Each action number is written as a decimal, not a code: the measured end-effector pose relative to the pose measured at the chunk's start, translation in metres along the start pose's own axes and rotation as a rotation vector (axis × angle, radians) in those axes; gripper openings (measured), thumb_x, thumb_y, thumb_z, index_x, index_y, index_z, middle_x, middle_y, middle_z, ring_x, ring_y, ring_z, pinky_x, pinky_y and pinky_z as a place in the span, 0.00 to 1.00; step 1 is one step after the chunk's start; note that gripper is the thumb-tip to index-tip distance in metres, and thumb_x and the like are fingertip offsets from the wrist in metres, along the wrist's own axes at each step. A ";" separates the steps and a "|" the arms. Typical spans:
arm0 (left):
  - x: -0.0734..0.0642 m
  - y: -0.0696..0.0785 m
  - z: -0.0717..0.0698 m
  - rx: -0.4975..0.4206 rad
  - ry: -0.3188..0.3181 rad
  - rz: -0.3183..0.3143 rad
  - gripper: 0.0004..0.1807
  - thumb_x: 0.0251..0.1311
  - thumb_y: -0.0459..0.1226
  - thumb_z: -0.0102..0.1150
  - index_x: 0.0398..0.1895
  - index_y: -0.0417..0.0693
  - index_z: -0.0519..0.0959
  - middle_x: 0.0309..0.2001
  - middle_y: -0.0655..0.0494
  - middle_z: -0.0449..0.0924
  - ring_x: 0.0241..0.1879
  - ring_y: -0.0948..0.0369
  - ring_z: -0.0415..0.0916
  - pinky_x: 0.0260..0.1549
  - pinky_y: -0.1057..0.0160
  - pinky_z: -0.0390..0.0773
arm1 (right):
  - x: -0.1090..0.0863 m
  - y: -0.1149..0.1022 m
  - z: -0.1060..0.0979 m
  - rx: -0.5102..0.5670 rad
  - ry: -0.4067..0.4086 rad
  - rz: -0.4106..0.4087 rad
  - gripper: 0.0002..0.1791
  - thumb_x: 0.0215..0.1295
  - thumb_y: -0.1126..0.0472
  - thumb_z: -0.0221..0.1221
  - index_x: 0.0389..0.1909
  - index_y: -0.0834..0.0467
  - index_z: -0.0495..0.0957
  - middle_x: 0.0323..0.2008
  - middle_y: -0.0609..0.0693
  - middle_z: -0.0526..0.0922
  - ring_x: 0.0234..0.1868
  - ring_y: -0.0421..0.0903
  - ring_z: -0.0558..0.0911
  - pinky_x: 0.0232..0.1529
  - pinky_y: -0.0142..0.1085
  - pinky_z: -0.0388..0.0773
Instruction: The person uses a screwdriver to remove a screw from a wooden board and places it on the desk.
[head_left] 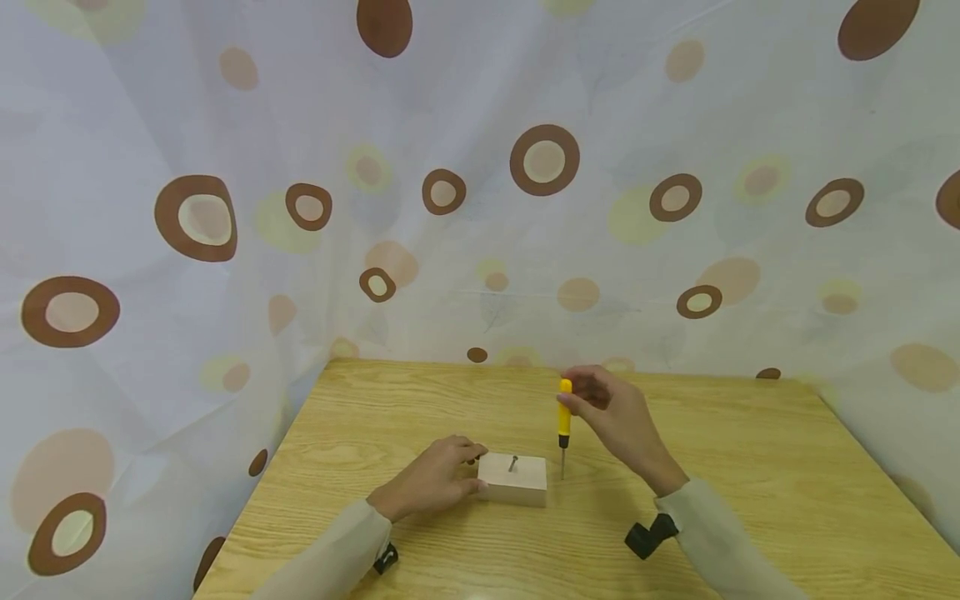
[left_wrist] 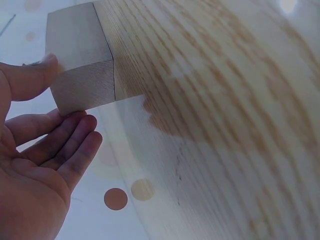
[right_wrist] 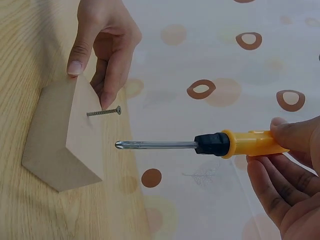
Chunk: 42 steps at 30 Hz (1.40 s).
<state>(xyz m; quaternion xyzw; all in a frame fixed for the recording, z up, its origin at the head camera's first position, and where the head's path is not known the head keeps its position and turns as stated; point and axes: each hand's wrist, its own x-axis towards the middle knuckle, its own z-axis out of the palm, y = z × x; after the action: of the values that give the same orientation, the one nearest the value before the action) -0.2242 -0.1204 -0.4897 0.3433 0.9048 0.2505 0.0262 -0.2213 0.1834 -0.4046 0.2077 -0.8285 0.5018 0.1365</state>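
Observation:
A pale wooden block lies on the table, with a screw standing out of its top face, slightly tilted in the head view. My left hand grips the block's left end between thumb and fingers; the left wrist view shows the thumb on one side of the block and fingertips on the other. In my right hand is a yellow-handled screwdriver, pinched by its handle, shaft pointing down. Its cross-shaped tip, visible in the right wrist view, is beside the screw and apart from it.
The wood-grain table stretches around the block. Behind and at the left hangs a white sheet with brown and beige spots. A black wrist device sits at the right sleeve.

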 end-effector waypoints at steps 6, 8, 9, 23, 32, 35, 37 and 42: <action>0.001 0.001 -0.001 0.006 -0.003 0.002 0.29 0.69 0.47 0.66 0.67 0.41 0.77 0.61 0.52 0.79 0.55 0.59 0.78 0.53 0.60 0.80 | -0.004 0.007 -0.006 -0.003 0.003 0.008 0.17 0.68 0.58 0.68 0.55 0.54 0.81 0.43 0.49 0.85 0.40 0.45 0.86 0.40 0.34 0.85; 0.001 0.001 -0.001 0.005 -0.004 0.002 0.29 0.69 0.47 0.66 0.67 0.41 0.77 0.61 0.52 0.79 0.55 0.59 0.78 0.53 0.60 0.80 | -0.006 0.010 -0.008 -0.007 0.002 0.013 0.16 0.68 0.58 0.68 0.55 0.54 0.81 0.42 0.49 0.85 0.39 0.45 0.86 0.40 0.35 0.85; 0.001 0.001 -0.001 0.005 -0.004 0.002 0.29 0.69 0.47 0.66 0.67 0.41 0.77 0.60 0.52 0.79 0.55 0.59 0.78 0.53 0.60 0.80 | -0.007 0.011 -0.009 -0.009 0.000 0.014 0.16 0.69 0.58 0.68 0.55 0.54 0.81 0.42 0.49 0.86 0.39 0.45 0.86 0.40 0.35 0.85; 0.001 0.001 0.000 0.012 -0.011 -0.010 0.30 0.69 0.49 0.65 0.68 0.42 0.77 0.61 0.52 0.79 0.56 0.59 0.77 0.54 0.59 0.80 | -0.024 0.031 -0.023 -0.052 -0.002 0.078 0.18 0.69 0.56 0.68 0.57 0.55 0.81 0.43 0.50 0.86 0.38 0.45 0.86 0.39 0.36 0.86; 0.001 0.002 0.000 0.001 -0.015 -0.013 0.30 0.69 0.49 0.66 0.68 0.41 0.77 0.61 0.52 0.79 0.55 0.59 0.78 0.53 0.59 0.80 | -0.035 0.049 -0.031 -0.120 0.010 0.107 0.18 0.70 0.53 0.67 0.57 0.54 0.81 0.42 0.48 0.85 0.38 0.42 0.85 0.39 0.36 0.86; 0.001 0.002 -0.001 0.001 -0.014 -0.015 0.30 0.69 0.49 0.66 0.68 0.42 0.77 0.61 0.52 0.79 0.55 0.59 0.78 0.53 0.59 0.80 | -0.037 0.054 -0.034 -0.134 0.010 0.117 0.18 0.70 0.52 0.67 0.57 0.53 0.81 0.42 0.47 0.86 0.37 0.41 0.85 0.38 0.36 0.86; 0.001 0.002 -0.001 -0.002 -0.014 -0.016 0.30 0.69 0.49 0.65 0.68 0.42 0.77 0.61 0.52 0.79 0.55 0.58 0.78 0.53 0.58 0.80 | -0.039 0.057 -0.036 -0.135 0.008 0.123 0.18 0.70 0.51 0.67 0.57 0.53 0.81 0.42 0.47 0.86 0.37 0.41 0.86 0.38 0.37 0.86; 0.001 0.002 -0.001 -0.010 -0.009 -0.012 0.30 0.69 0.49 0.66 0.68 0.41 0.77 0.62 0.51 0.79 0.57 0.57 0.77 0.55 0.57 0.80 | -0.045 0.064 -0.041 -0.149 0.009 0.143 0.19 0.70 0.51 0.67 0.57 0.53 0.81 0.42 0.48 0.86 0.37 0.41 0.86 0.38 0.39 0.86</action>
<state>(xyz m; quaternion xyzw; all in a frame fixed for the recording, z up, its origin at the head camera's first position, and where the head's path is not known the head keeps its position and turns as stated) -0.2237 -0.1189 -0.4874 0.3391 0.9055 0.2531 0.0336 -0.2123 0.2552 -0.4548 0.1351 -0.8755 0.4483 0.1193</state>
